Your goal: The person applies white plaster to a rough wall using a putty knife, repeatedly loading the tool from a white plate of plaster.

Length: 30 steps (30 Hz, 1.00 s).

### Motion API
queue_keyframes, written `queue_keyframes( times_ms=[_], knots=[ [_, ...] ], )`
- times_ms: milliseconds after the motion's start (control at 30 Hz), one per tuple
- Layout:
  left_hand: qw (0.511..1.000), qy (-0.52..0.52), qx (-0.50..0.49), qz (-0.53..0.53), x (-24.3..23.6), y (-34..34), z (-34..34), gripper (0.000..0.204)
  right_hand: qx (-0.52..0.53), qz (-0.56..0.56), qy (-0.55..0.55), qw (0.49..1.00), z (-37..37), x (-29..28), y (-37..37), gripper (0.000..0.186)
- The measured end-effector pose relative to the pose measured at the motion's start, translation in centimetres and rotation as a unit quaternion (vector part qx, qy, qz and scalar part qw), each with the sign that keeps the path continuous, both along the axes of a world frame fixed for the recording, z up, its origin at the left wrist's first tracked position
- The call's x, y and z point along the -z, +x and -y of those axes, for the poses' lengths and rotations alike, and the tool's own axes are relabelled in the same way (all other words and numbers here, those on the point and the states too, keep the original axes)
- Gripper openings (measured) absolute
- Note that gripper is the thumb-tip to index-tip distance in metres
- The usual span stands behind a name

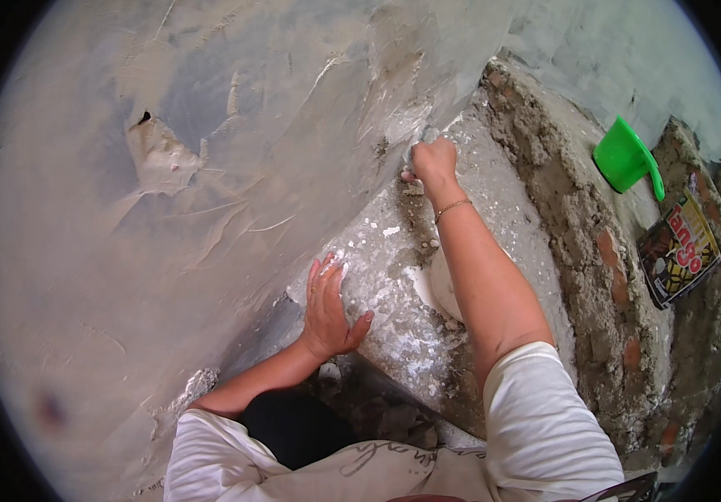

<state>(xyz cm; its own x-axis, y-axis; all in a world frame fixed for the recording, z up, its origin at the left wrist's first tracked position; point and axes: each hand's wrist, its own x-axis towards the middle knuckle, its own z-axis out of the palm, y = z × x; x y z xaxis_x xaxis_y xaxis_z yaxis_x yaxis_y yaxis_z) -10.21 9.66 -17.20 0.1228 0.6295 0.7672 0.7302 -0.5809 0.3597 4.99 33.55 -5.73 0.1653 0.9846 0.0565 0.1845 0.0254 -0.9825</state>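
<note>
My right hand reaches forward to the corner where the plastered wall meets the rough concrete step. Its fingers are closed, and a small greyish piece shows just beyond the knuckles; what it is I cannot make out. My left hand lies with fingers stretched out at the wall's foot, over the white-spattered step, holding nothing. Partly hidden under my right forearm is a pale round container, with a white smear beside it.
To the right, rough steps with exposed brick climb away. On them stand a green plastic dipper with a handle and, nearer, a dark printed package. Grey plaster on the left wall has a raised patch with a small hole.
</note>
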Motion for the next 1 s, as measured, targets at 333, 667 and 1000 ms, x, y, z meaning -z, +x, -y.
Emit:
queue_keyframes(
  times_ms=[333,667,1000],
  knots=[
    [1.0,0.0,-0.005,0.003,0.2,-0.5,0.5,0.073,-0.084,-0.082,0.128,0.985,10.5,-8.5,-0.6,0.016],
    [1.0,-0.014,0.001,-0.003,-0.2,-0.3,0.4,0.074,0.034,0.284,0.474,0.833,6.0,-11.1,-2.4,0.044],
    [1.0,-0.01,-0.004,0.001,-0.2,-0.3,0.6,0.073,-0.05,0.192,0.425,0.883,8.9,-10.1,1.8,0.038]
  ],
)
